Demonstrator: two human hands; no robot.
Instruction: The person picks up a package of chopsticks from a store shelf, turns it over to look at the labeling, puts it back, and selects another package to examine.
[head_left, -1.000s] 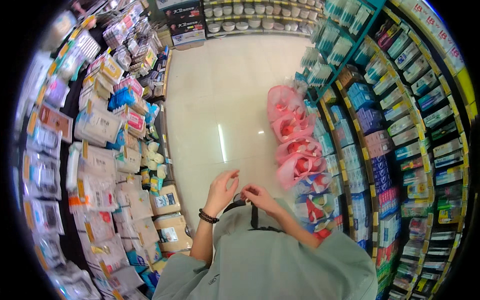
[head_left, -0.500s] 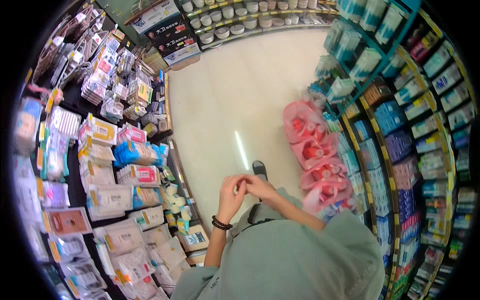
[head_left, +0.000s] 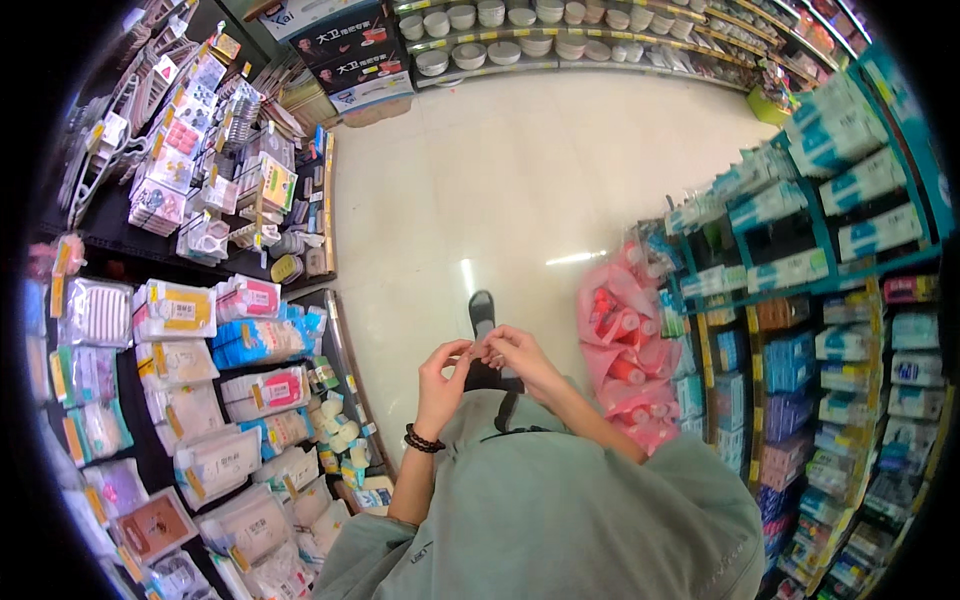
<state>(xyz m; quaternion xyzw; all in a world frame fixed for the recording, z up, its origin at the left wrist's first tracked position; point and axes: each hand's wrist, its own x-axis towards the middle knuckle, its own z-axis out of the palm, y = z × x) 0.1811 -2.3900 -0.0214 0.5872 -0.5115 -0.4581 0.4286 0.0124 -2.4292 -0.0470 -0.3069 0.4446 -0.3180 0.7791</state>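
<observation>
Meeting at the fingertips, the person's left hand (head_left: 440, 385) and right hand (head_left: 525, 360) are together in front of the waist, much as they were a moment ago. What differs is the ground around them: the dark shoe (head_left: 482, 308) now shows farther out ahead of the hands, the teal rack (head_left: 893, 100) takes up far more of the right side, and a green bucket (head_left: 768, 105) has come into sight at the far right.

The fingers (head_left: 503, 340) are bent and drawn in narrow, thumbs close to the forefingers; from where I stand I can't tell whether anything small is pinched between them. Nearest to them are the dark shoe, just beyond, and the grey-green shirt (head_left: 570, 500), just below. A dark beaded bracelet (head_left: 423, 440) circles the left wrist.

Under all this runs a pale, glossy tiled floor (head_left: 450, 180) with streaks of reflected light. To the right, pink bags (head_left: 597, 345) with red-and-white items in them line the foot of the shelving. Packets (head_left: 220, 455) crowd the shelves on the left, and at the far end black boxes (head_left: 350, 45) are stacked beside rows of bowls (head_left: 470, 57).
</observation>
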